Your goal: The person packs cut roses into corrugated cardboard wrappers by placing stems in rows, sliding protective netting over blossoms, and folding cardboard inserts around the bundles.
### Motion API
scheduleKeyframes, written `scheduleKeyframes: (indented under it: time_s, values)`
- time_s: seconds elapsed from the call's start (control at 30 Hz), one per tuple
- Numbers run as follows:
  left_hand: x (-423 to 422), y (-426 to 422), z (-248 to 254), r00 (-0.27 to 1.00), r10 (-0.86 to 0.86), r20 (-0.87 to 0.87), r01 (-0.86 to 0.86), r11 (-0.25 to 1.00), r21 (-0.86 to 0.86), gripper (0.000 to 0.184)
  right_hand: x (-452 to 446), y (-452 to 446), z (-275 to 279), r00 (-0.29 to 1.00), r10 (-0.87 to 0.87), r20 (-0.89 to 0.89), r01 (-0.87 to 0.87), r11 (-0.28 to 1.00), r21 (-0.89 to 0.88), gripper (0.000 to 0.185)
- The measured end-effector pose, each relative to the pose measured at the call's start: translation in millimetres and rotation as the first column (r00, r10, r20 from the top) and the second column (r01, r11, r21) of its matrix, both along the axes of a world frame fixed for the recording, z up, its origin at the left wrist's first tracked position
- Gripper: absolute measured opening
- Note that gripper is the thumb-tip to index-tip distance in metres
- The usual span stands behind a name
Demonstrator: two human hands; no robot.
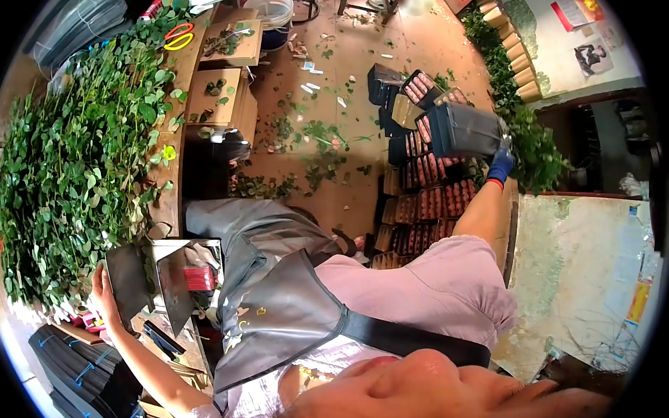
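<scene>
My left hand [102, 287], bare, is at the far left beside a dark flat panel [128, 280]. Its fingers look stretched out near the panel's edge, and whether they grip it is hard to see. A second dark panel [175, 290] stands nearby, next to a small red stack [199, 278]. Out to the right, my right hand [501, 166] in a blue glove is closed on the end of a black plastic box [464, 129]. That box is tilted over stacked trays [427, 169] filled with rows of pinkish items.
Leafy green stems [82, 159] cover the left table. Orange-and-yellow scissors [179, 37] lie at its edge. Cut leaves [325, 139] litter the floor. A white bucket [270, 12] stands at the back. Black bundles [82, 365] tied with blue string lie lower left.
</scene>
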State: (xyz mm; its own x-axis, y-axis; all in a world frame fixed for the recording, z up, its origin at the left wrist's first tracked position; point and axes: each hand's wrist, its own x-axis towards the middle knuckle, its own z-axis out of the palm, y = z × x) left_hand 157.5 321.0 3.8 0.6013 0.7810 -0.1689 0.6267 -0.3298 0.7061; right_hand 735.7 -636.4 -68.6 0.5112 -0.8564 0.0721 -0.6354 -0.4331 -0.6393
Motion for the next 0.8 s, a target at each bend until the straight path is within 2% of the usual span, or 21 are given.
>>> scheduleKeyframes:
  time_s: [0.1,0.13,0.17,0.27,0.37,0.47,0.5,0.57,0.6,0.63,0.67,0.7,0.73,0.77,0.8]
  values:
    - [-3.9,-1.6,3.6,0.998,0.006,-0.062,-0.002,0.997,0.075,0.042,-27.7,-9.8,-20.5,0.99,-0.128,-0.065,0.136,0.984,0.119,0.064]
    - [-3.5,-4.9,8.2,0.988,0.02,-0.153,0.005,0.987,0.164,0.041,-33.8,-7.6,-27.7,0.984,-0.158,-0.081,0.168,0.976,0.141,0.065]
    - [-0.3,-6.6,7.5,0.989,0.05,-0.141,-0.026,0.985,0.169,0.041,-35.3,0.1,-31.2,0.982,-0.168,-0.082,0.178,0.973,0.144,0.065]
    - [-14.0,-0.9,-0.1,0.992,0.043,-0.117,-0.023,0.985,0.169,0.041,-38.3,8.1,-42.4,0.974,-0.197,-0.114,0.206,0.976,0.069,0.063]
    - [-24.6,3.4,-1.5,0.994,0.029,-0.102,-0.013,0.988,0.155,0.04,-26.5,18.2,-32.5,0.98,-0.171,-0.101,0.162,0.983,-0.09,0.061]
    - [-27.1,-13.5,-4.7,0.998,0.048,0.042,-0.052,0.993,0.102,0.041,0.1,36.6,-18.3,0.996,-0.068,-0.05,0.051,0.96,-0.276,0.059]
    - [-24.7,-24.8,-2.0,0.998,0.048,0.03,-0.051,0.992,0.114,0.041,12.1,48.4,-16.3,1.0,0.003,-0.03,-0.012,0.943,-0.333,0.058]
    - [-12.8,-51.6,13.9,0.998,0.065,0.006,-0.065,0.987,0.148,0.043,49.6,79.1,-14.3,0.967,0.25,0.04,-0.21,0.879,-0.427,0.057]
    - [-17.0,-53.0,4.2,0.998,0.054,0.021,-0.057,0.974,0.22,0.046,75.9,101.8,-22.8,0.898,0.432,0.08,-0.344,0.805,-0.484,0.054]
    - [-5.0,-71.0,19.4,0.992,0.09,-0.087,-0.069,0.973,0.222,0.049,102.3,122.4,-32.4,0.791,0.604,0.099,-0.471,0.704,-0.532,0.051]
    - [0.9,-83.3,22.9,0.984,0.103,-0.146,-0.064,0.966,0.249,0.051,102.3,180.3,-21.2,0.67,0.731,0.132,-0.622,0.649,-0.439,0.045]
    - [-1.5,-85.1,12.8,0.959,0.13,-0.254,-0.029,0.93,0.366,0.049,110.3,233.0,-25.3,0.55,0.832,0.074,-0.773,0.541,-0.33,0.038]
    - [32.6,-118.3,52.7,0.917,0.193,-0.348,-0.066,0.937,0.343,0.047,133.5,271.4,-50.5,0.394,0.915,-0.082,-0.861,0.337,-0.382,0.032]
    - [20.3,-112.6,30.0,0.943,0.191,-0.274,-0.031,0.866,0.499,0.047,135.0,331.1,-63.9,0.125,0.992,-0.013,-0.939,0.114,-0.323,0.029]
    - [18.9,-115.2,28.3,0.954,0.179,-0.242,-0.033,0.861,0.508,0.048,117.1,394.5,-65.4,0.024,0.993,-0.119,-0.959,-0.011,-0.284,0.027]
